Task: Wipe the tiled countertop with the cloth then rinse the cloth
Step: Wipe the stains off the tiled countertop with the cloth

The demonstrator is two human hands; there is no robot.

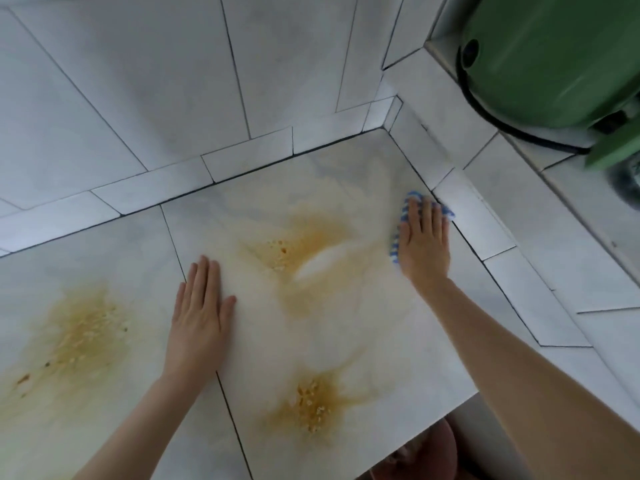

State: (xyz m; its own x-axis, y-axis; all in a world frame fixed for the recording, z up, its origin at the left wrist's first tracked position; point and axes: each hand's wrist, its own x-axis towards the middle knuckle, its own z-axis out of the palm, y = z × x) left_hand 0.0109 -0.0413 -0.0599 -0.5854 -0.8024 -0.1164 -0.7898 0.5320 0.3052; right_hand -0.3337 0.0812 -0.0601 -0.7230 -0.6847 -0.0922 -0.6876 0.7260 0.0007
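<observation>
The tiled countertop [398, 344] is pale marble-look tile with yellow-brown smears at the left, the middle and near the front edge. A blue and white striped cloth [398, 233] lies on it by the right-hand raised ledge. My right hand [424, 242] presses flat on the cloth with straight fingers, covering most of it. My left hand [201, 313] rests flat on bare tile left of the middle stain, fingers straight, holding nothing.
A tiled wall [173, 81] rises behind the counter. A raised tiled ledge [485, 209] runs along the right side. On it at the top right stands a green container [554, 57] with a black hose. The counter's front edge lies at the lower right.
</observation>
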